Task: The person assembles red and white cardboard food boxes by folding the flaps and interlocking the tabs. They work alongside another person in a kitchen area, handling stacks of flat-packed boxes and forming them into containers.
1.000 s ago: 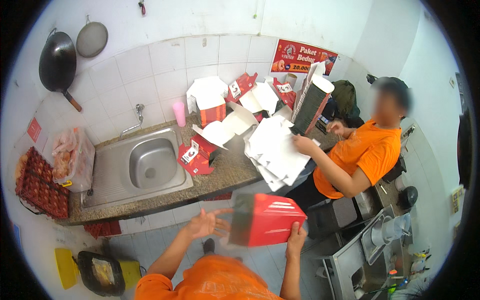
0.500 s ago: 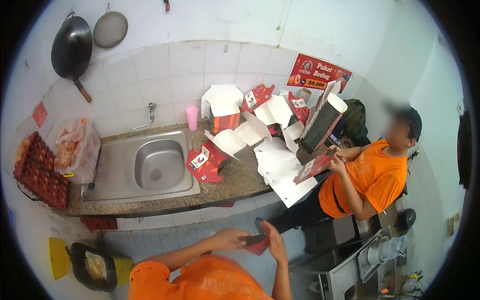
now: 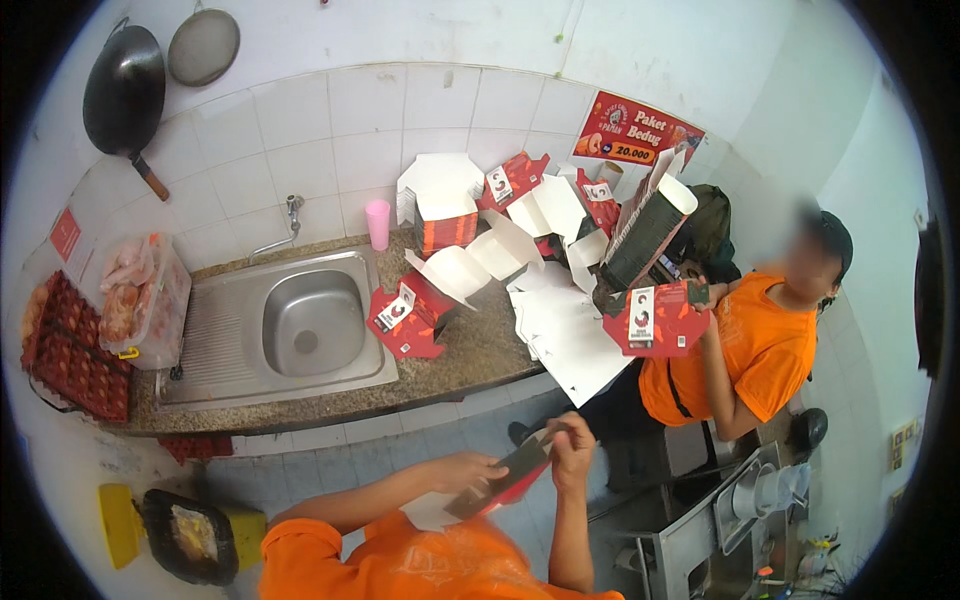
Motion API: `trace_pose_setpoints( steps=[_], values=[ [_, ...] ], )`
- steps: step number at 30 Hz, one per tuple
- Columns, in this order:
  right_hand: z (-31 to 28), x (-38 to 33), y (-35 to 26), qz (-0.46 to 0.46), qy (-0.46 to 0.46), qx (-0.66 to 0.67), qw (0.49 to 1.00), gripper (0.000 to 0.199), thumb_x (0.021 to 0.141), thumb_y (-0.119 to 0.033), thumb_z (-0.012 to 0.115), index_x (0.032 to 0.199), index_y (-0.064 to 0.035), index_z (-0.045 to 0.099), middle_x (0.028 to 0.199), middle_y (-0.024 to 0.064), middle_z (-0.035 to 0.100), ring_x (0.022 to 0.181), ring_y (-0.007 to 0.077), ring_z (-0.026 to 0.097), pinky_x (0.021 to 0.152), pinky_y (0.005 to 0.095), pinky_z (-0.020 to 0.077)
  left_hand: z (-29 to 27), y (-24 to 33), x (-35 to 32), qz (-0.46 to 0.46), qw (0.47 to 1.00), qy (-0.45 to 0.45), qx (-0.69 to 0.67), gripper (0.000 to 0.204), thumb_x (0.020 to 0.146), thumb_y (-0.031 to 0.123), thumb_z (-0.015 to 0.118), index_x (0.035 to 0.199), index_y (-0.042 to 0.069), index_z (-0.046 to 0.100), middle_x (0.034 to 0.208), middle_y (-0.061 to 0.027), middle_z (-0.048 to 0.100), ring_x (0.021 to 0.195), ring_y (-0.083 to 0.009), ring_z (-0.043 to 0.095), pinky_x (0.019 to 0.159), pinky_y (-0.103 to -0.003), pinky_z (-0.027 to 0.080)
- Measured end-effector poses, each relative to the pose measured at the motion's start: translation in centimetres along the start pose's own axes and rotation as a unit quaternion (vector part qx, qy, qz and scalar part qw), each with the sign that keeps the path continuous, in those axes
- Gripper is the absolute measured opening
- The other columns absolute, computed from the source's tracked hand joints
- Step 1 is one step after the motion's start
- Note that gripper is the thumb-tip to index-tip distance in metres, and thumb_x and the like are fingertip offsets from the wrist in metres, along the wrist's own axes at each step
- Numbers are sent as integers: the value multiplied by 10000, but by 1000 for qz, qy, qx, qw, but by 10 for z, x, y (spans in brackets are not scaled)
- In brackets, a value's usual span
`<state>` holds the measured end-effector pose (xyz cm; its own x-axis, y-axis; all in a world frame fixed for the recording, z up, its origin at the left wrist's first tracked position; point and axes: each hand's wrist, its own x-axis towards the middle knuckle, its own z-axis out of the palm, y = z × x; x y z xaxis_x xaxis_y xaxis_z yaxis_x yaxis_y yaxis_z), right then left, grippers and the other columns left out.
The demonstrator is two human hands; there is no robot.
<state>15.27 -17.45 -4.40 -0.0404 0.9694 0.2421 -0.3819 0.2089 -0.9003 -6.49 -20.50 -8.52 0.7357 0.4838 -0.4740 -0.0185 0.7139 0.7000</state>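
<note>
A red and dark folding food carton [image 3: 515, 478] is held between my two hands in front of my body, with a pale flap at its lower left end. My left hand [image 3: 470, 472] grips its left side, some fingers lying along the dark panel. My right hand [image 3: 573, 447] is closed around its upper right end. Beyond my right hand, a co-worker [image 3: 760, 330] in an orange shirt holds up another red carton [image 3: 657, 318]. A stack of flat white carton sheets [image 3: 570, 335] lies on the counter beside that person.
Several partly folded cartons [image 3: 408, 312] crowd the granite counter [image 3: 470, 350]. Left of them are a pink cup [image 3: 377, 224], a steel sink [image 3: 315, 320], a tub of raw meat [image 3: 150, 310] and red egg trays [image 3: 75, 350]. A metal rack [image 3: 690, 540] stands at lower right.
The carton in my hands has been turned and opened out, showing more of its panels and a pale flap. My right hand has risen. The co-worker's carton now faces me.
</note>
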Motion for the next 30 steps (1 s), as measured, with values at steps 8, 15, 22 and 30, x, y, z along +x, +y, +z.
trace_pose_setpoints(
  steps=[8, 15, 22, 30],
  values=[
    [-15, 8, -33, 148, -348, -383, 843, 329, 802, -186, 856, 1108, -94, 776, 823, 31, 594, 728, 175, 517, 690, 331, 448, -15, -32, 22, 41, 997, 48, 38, 354, 1042, 325, 583, 1169, 11, 684, 1017, -63, 688, 925, -174, 640, 782, -325, 525],
    [9, -1, -23, 53, -155, -431, 887, 253, 839, -90, 794, 1089, -59, 771, 1114, 118, 727, 1010, 245, 673, 870, 346, 516, -31, -14, 16, 108, 991, 21, 70, 370, 1067, 337, 562, 1106, -7, 693, 926, -37, 692, 807, -125, 642, 676, -287, 558],
    [46, 0, 5, -62, -119, -409, 902, 141, 944, -115, 669, 1035, -45, 752, 1252, 133, 695, 1152, 299, 648, 950, 390, 499, -27, 24, 3, 196, 957, -26, 210, 353, 1047, 327, 614, 1160, 1, 687, 1011, -19, 705, 884, -100, 651, 814, -281, 530],
    [72, -12, 36, -310, -46, -477, 821, 254, 809, -80, 803, 1046, -98, 713, 1100, 90, 644, 1009, 297, 630, 803, 385, 522, -22, 79, -23, 334, 853, 264, -302, 293, 1029, 351, 642, 1000, 64, 692, 966, -29, 695, 923, -86, 621, 807, -269, 500]
  ],
)
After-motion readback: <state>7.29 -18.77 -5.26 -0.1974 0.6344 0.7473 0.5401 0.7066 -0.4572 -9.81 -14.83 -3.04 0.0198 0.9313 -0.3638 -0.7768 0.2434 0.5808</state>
